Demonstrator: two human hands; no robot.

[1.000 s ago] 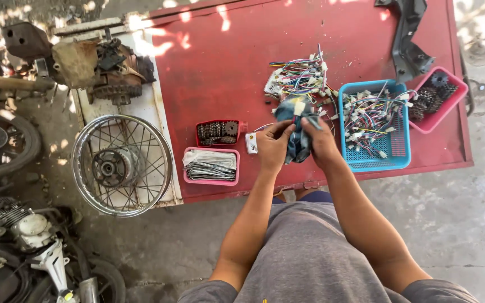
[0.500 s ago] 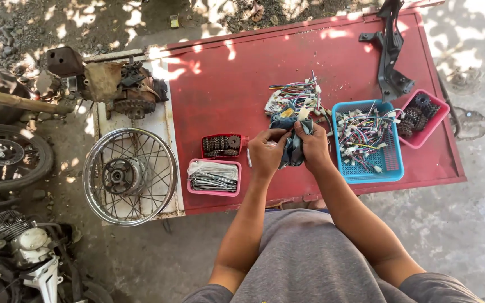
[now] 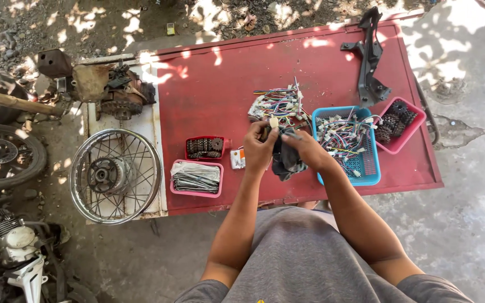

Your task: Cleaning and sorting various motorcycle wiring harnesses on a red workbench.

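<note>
Dark cloth (image 3: 285, 161) pinched between both hands' fingers (image 3: 265, 134), apparently with connector.

This is an outdoor motorcycle repair yard. A red metal tabletop (image 3: 209, 90) stands on cracked concrete and dirt under dappled sunlight. At the left of the frame a spoked wheel (image 3: 115, 175) lies flat, with a greasy engine block (image 3: 113, 92) above it and a tyre (image 3: 7, 157) at the far left. Baskets on the tabletop hold coloured wiring connectors (image 3: 343, 134), chain sprockets (image 3: 395, 120) and spokes (image 3: 196, 178). An engine (image 3: 7, 241) sits at lower left.
</note>
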